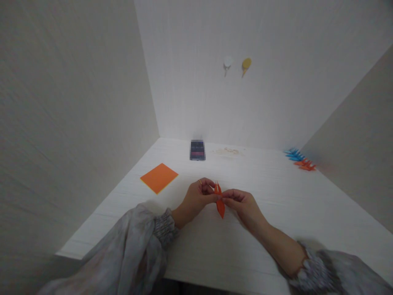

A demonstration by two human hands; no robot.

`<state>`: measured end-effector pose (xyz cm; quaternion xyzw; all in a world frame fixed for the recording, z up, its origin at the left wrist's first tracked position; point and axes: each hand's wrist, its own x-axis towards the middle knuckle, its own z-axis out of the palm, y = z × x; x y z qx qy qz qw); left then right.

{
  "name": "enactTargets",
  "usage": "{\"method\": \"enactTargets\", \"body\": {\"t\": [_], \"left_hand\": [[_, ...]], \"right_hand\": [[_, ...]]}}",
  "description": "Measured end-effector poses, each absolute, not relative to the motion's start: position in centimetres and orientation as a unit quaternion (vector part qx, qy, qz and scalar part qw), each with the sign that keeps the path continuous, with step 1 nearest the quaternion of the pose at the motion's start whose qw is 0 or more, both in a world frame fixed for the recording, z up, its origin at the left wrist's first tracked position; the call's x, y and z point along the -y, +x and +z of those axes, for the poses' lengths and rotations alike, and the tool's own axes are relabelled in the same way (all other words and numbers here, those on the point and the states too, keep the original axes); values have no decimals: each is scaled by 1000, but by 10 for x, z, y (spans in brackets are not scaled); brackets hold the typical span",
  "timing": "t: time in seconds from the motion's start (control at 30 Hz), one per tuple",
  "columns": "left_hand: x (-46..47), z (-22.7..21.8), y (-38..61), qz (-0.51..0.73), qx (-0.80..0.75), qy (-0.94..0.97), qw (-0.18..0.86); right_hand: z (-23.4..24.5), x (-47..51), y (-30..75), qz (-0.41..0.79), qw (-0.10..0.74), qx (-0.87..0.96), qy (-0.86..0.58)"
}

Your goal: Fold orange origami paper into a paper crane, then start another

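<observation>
A narrow, partly folded piece of orange paper (220, 203) stands upright between my two hands above the white table (276, 205). My left hand (198, 196) pinches its left side with curled fingers. My right hand (241, 203) pinches the right side, thumb and forefinger pressed together on the fold. The pointed lower tip of the paper hangs just below my fingers. Both sleeves are grey with gathered cuffs.
A flat stack of orange paper squares (159, 177) lies at the left. A small dark box (197, 150) stands by the back wall. Several folded blue and orange paper figures (299, 159) sit at the far right. Two round hooks (237, 65) hang on the wall.
</observation>
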<state>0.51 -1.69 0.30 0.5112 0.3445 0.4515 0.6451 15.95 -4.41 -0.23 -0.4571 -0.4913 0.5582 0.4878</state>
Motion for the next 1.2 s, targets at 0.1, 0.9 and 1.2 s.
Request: {"method": "enactTargets", "body": {"t": [0.1, 0.9, 1.2], "left_hand": [[18, 5, 5, 434, -348, 512, 655], [21, 8, 3, 405, -324, 517, 681], [20, 5, 2, 400, -349, 510, 676]], "right_hand": [[-4, 43, 162, 584, 465, 493, -447], [9, 43, 162, 622, 483, 410, -460], [9, 44, 161, 611, 491, 406, -470]]}}
